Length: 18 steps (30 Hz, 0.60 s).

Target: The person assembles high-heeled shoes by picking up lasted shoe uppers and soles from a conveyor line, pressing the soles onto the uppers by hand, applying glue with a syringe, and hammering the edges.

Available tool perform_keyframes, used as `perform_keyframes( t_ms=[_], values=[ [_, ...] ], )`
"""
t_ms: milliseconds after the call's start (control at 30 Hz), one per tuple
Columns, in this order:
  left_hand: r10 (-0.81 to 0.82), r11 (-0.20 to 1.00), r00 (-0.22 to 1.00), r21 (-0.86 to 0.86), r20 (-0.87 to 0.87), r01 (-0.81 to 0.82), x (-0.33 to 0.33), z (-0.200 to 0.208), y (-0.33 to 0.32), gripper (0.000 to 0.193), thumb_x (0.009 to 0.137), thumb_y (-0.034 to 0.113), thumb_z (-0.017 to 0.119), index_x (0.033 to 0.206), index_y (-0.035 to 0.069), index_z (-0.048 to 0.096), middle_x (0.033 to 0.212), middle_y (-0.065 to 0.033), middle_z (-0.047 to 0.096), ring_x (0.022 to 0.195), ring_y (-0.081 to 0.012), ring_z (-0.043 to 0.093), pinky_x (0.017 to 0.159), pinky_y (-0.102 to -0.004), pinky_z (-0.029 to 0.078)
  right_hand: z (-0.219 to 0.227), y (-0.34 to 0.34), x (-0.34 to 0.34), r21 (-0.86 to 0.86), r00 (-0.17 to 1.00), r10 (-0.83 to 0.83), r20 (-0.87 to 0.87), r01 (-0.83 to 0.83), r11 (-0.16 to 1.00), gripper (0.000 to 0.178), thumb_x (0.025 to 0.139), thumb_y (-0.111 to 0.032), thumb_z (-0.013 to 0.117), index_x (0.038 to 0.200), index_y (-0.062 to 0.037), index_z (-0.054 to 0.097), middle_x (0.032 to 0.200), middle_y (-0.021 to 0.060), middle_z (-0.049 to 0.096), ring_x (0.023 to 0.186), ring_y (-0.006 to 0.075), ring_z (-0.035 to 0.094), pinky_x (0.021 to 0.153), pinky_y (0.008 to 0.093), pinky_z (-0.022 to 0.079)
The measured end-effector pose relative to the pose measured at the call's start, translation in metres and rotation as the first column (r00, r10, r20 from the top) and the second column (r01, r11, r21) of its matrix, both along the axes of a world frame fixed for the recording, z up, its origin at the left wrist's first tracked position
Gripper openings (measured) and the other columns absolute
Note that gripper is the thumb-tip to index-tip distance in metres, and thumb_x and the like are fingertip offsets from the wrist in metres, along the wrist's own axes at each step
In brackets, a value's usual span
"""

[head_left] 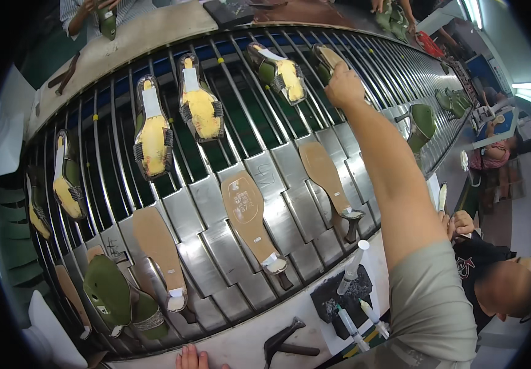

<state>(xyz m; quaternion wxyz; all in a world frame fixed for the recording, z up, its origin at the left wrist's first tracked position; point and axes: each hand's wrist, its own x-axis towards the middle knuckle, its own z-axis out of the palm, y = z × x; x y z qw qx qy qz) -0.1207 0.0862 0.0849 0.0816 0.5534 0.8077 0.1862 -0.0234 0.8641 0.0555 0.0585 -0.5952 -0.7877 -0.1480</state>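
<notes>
My right hand point(345, 87) reaches across to the far side of the conveyor, its fingers closed on a green shoe point(323, 61) lying sole up on the rollers. At the near edge, the fingertips of my left hand point(193, 358) rest on the white ledge point(234, 344); the rest of that hand is out of sight. More upturned shoe uppers with yellow undersides, such as one shoe point(201, 111), lie along the rollers. Tan heeled outsoles, among them one outsole point(247, 206), lie on the metal slats nearer me. A green shoe point(108, 289) stands on the slats at left.
A black hammer point(287, 344) lies on the near ledge. Beside it, a dark pad point(342, 295) holds several syringes point(352, 329). Another person point(493, 283) sits close by at right. Across the conveyor, a co-worker point(87, 15) handles a green shoe point(106, 23).
</notes>
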Motion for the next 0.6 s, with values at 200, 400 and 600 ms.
perform_keyframes(
  t_ms=[200, 400, 600],
  values=[
    [-0.021, 0.999, 0.999, 0.043, -0.026, 0.022, 0.006, 0.012, -0.005, 0.066, 0.093, 0.031, 0.072, 0.146, -0.003, 0.053, 0.152, -0.0273, 0.054, 0.140, -0.0461, 0.050, 0.117, -0.0607, 0.036, 0.088, -0.097, 0.016, -0.043, 0.992, 0.123, 0.001, -0.123, 0.991, 0.045, 0.096, -0.026, 0.062, 0.132, 0.0000, 0.057, 0.127, 0.0279, 0.067, 0.114, 0.0436, 0.070, 0.098, 0.0494, 0.057],
    [-0.068, 0.976, 0.997, 0.205, -0.040, 0.075, 0.010, 0.006, -0.011, 0.067, 0.095, 0.030, 0.072, 0.148, -0.004, 0.051, 0.152, -0.0268, 0.054, 0.142, -0.0460, 0.048, 0.119, -0.0603, 0.035, 0.225, -0.245, 0.045, -0.023, 0.953, 0.204, -0.225, -0.215, 0.976, 0.058, 0.090, -0.038, 0.068, 0.131, 0.0014, 0.054, 0.120, 0.0297, 0.072, 0.113, 0.0439, 0.072, 0.098, 0.0510, 0.056],
    [-0.100, 0.840, 0.994, 0.539, 0.036, 0.065, 0.030, 0.025, -0.043, 0.085, 0.082, 0.016, 0.076, 0.156, 0.000, 0.039, 0.163, -0.0299, 0.039, 0.152, -0.0523, 0.036, 0.124, -0.0639, 0.027, 0.257, -0.484, 0.076, -0.282, 0.607, 0.223, -0.762, -0.622, 0.730, 0.076, 0.084, -0.048, 0.077, 0.136, 0.0041, 0.058, 0.121, 0.0295, 0.070, 0.115, 0.0402, 0.069, 0.100, 0.0426, 0.054]
  ],
)
